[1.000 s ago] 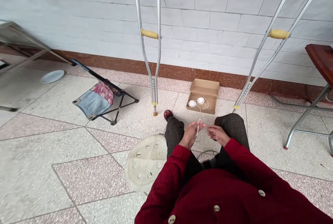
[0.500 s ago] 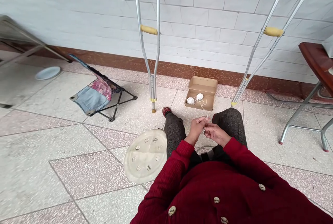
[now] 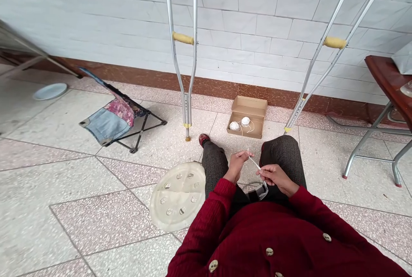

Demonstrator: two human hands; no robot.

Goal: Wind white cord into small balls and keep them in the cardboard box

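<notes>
My left hand (image 3: pixel 237 166) and my right hand (image 3: pixel 277 175) are held over my lap, a little apart. A thin white cord (image 3: pixel 256 168) runs diagonally between them, pinched in the fingers of both hands. Its lower end reaches a small grey-and-white item (image 3: pixel 262 191) at my lap, whose shape is unclear. Ahead of my feet stands an open cardboard box (image 3: pixel 246 106) holding two white balls of string (image 3: pixel 240 123), with loose strands around them. Neither hand touches the box.
Aluminium crutches (image 3: pixel 184 88) (image 3: pixel 309 83) lean upright on either side of the box, against a tiled wall. A round perforated plastic lid (image 3: pixel 177 195) lies by my left knee. A folding stool (image 3: pixel 107 124), a plate (image 3: pixel 49 91) and a metal-legged table (image 3: pixel 389 80) also stand nearby.
My hands have moved apart, and my right hand has dropped lower toward my lap. The cord now stretches visibly between them. The view has shifted slightly.
</notes>
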